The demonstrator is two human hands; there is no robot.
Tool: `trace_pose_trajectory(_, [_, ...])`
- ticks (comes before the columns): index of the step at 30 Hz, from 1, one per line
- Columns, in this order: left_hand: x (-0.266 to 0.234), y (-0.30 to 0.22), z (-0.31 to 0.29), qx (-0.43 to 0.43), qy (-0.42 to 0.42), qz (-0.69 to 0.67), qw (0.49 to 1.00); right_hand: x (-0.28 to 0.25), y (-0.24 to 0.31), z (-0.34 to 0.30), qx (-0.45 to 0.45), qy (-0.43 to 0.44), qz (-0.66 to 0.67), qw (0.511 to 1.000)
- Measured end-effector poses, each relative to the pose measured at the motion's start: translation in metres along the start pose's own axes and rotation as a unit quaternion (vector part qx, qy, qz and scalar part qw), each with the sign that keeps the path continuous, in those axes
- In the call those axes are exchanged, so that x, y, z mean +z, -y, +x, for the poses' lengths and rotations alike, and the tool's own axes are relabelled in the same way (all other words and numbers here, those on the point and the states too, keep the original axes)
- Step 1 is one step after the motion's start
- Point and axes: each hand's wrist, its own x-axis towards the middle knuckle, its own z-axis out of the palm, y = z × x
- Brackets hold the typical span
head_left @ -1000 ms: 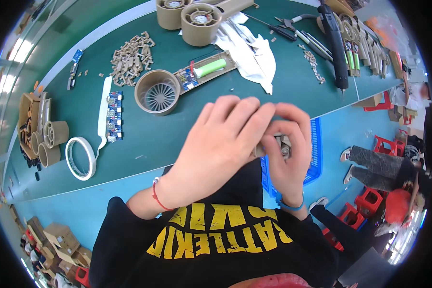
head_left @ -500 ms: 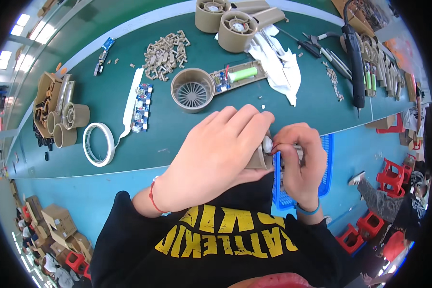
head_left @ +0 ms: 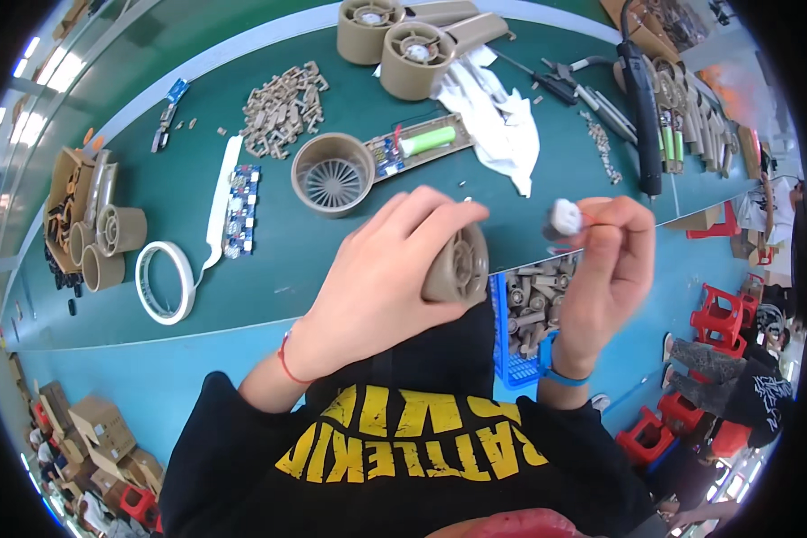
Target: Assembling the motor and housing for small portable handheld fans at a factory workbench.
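My left hand [head_left: 377,264] is wrapped round a beige round fan housing [head_left: 464,267], its spoked end facing right. Off to the right, my right hand [head_left: 608,273] pinches the red wires of a small motor [head_left: 566,218] with a white top, held in the air apart from the housing. Beyond my left hand, on the green table, lies a beige fan body with an open round cup [head_left: 334,175]. In its handle sit a blue circuit board [head_left: 389,154] and a green battery [head_left: 429,141].
A blue basket [head_left: 500,345] of beige parts sits below the table edge [head_left: 242,332]. White tape roll [head_left: 166,282], circuit boards [head_left: 242,211], a heap of small beige pieces [head_left: 282,108], white cloth [head_left: 502,134], and a black electric screwdriver [head_left: 638,117] lie about. Two assembled fans [head_left: 417,63] stand at the back.
My right hand has moved right and up, away from the housing, with the motor now out beside it. My left hand keeps hold of the housing, whose spoked end now shows.
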Motion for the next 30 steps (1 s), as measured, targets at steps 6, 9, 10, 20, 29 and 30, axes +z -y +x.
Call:
trace_pose_trajectory(6, [0.003, 0.007, -0.013, 0.018, 0.001, -0.118, 0.993, -0.008, -0.015, 0.025, 0.005, 0.106, -0.143, 0.984])
trace_pose_trajectory(9, [0.009, 0.011, -0.019, 0.026, -0.023, -0.108, 0.993, -0.011, -0.013, 0.063, -0.026, 0.163, -0.217, 0.962])
trace_pose_trajectory(10, [0.01, 0.014, -0.02, 0.023, -0.025, -0.1, 0.994, -0.009, -0.015, 0.082, -0.034, 0.196, -0.273, 0.941])
trace_pose_trajectory(20, [0.011, 0.015, -0.022, 0.016, -0.032, -0.111, 0.993, 0.054, -0.06, 0.247, -0.306, -0.062, -0.223, 0.923])
trace_pose_trajectory(29, [0.01, 0.015, -0.015, 0.009, -0.014, -0.128, 0.992, 0.019, -0.114, 0.245, -0.135, 0.124, -0.441, 0.879])
trace_pose_trajectory(30, [0.009, 0.014, -0.014, 0.002, -0.006, -0.127, 0.992, 0.014, -0.106, 0.238, -0.133, 0.12, -0.445, 0.878])
